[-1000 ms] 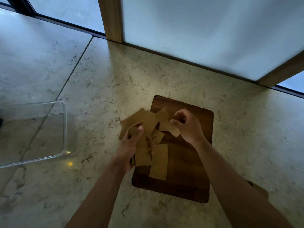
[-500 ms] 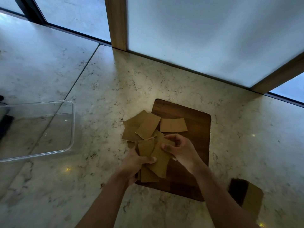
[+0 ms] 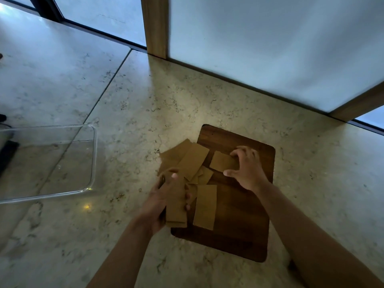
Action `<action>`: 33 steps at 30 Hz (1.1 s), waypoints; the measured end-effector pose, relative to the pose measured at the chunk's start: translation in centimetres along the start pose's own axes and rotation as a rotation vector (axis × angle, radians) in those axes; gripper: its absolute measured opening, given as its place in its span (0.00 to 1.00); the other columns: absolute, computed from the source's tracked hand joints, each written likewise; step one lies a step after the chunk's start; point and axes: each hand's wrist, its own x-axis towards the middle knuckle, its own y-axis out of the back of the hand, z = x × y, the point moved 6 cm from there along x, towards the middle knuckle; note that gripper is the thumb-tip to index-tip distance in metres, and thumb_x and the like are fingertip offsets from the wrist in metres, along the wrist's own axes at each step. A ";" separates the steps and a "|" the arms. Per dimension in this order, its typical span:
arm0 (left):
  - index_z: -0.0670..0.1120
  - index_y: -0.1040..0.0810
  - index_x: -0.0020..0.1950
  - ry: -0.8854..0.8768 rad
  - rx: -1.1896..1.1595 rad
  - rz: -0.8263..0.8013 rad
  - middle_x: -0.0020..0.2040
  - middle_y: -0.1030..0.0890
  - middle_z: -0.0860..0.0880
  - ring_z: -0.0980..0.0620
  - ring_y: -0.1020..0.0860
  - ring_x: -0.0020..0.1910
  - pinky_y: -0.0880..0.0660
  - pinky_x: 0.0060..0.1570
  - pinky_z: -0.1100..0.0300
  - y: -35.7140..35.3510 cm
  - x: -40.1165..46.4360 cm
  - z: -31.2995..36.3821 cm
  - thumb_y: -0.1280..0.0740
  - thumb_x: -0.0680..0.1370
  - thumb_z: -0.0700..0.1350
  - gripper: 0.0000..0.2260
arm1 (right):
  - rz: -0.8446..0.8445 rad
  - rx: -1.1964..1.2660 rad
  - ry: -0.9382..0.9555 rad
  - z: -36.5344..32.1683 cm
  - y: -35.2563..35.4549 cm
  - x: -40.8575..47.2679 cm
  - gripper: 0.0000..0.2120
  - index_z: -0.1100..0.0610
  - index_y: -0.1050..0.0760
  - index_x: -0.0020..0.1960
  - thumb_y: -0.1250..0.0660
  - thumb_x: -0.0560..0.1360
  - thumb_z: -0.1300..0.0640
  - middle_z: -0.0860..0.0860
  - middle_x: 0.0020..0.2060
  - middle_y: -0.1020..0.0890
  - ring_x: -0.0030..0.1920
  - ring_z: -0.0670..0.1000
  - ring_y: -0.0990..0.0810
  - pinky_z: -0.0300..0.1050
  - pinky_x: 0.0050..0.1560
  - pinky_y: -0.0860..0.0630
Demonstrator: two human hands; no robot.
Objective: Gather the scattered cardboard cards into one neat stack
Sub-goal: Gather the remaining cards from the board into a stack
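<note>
Two hands on cards, left hand point(image 3: 164, 196) gripping small stack point(image 3: 176, 202), right hand point(image 3: 247, 169) seemingly pinching card point(image 3: 223, 162) edges

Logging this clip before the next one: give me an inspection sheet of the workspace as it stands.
Surface: marble counter; dark wooden board on it.
Job's things: cardboard cards, unstacked; loose card on the board, overlapping pile over its left edge.
Clutter: clear plastic tub, left.
Grippers: left hand holds a few cards; right hand grips one card.
Cables: nothing seen.
Surroundings: frosted panels, wooden frame.
</note>
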 end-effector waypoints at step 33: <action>0.44 0.25 0.70 0.008 0.226 0.034 0.57 0.13 0.39 0.38 0.13 0.52 0.15 0.44 0.49 0.7 -0.5 1.3 0.26 0.79 0.49 0.22 | -0.243 0.805 0.232 -11.6 -1.3 -4.6 0.13 0.37 0.20 0.59 0.31 0.80 0.54 0.44 0.58 0.17 0.51 0.42 0.16 0.38 0.46 0.18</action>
